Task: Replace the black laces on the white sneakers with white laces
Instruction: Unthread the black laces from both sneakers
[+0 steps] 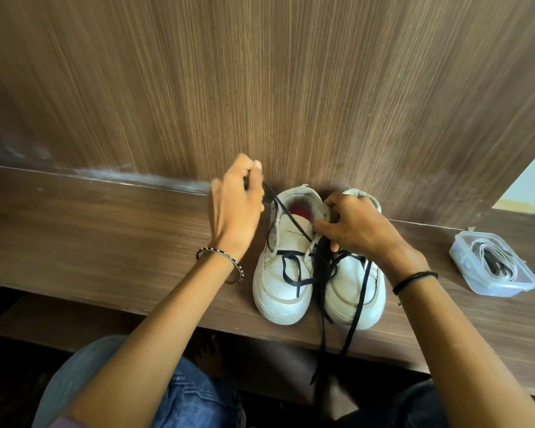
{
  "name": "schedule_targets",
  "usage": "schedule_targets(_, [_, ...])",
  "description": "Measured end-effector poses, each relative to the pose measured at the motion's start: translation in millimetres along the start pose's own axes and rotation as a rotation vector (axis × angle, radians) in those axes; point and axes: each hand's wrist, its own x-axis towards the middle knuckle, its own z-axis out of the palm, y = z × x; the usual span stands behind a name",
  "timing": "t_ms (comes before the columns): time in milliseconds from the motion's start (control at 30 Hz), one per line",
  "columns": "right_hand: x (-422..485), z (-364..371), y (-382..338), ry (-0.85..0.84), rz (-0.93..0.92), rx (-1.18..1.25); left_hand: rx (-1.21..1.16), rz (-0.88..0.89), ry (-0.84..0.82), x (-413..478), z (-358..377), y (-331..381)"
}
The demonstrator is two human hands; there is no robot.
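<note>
Your left hand (237, 200) is raised over the brown wooden table (105, 242), just left of the shoes, with its fingers pinched shut on one end of a black lace (291, 219). That lace runs taut from your fingertips down and right across the open throat of the left sneaker (280, 282), then through the lower eyelets, where a loose loop lies on the toe. A beaded bracelet (221, 257) sits on that wrist.

The two white sneakers stand side by side, touching, toes toward you and heels against the wooden back panel (291, 88). Your right hand (352, 225) rests over the gap between them, its fingers closed on the inner collar of the left sneaker, near its tongue. The right sneaker (355, 291) is laced in black too, and its loose lace ends (354, 316) trail over the toe and hang off the table's front edge. A dark band (414, 281) circles your right wrist.

Well to the right, apart from the shoes, a clear plastic container (493, 265) sits lidless on the table. Coiled inside it are the white laces (476, 247), with some darker lace mixed in at the middle.
</note>
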Motion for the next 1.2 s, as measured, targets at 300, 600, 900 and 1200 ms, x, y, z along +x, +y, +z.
schedule_targets(300, [0.6,-0.5,-1.4,0.0,0.003,-0.011,-0.023,0.158,-0.557,-6.5,-4.3,3.6])
schedule_targets(600, [-1.2,-0.9,0.4,-0.004,-0.006,0.02,0.308,0.382,-0.847,-14.7,6.2,1.9])
schedule_targets(900, [0.4,-0.1,1.2,-0.002,-0.008,0.005,0.26,0.448,-0.897,-11.9,8.4,-5.7])
schedule_targets(1200, [2.8,1.3,3.9,0.002,-0.029,-0.008,0.308,0.327,-0.514,-27.1,21.6,-1.7])
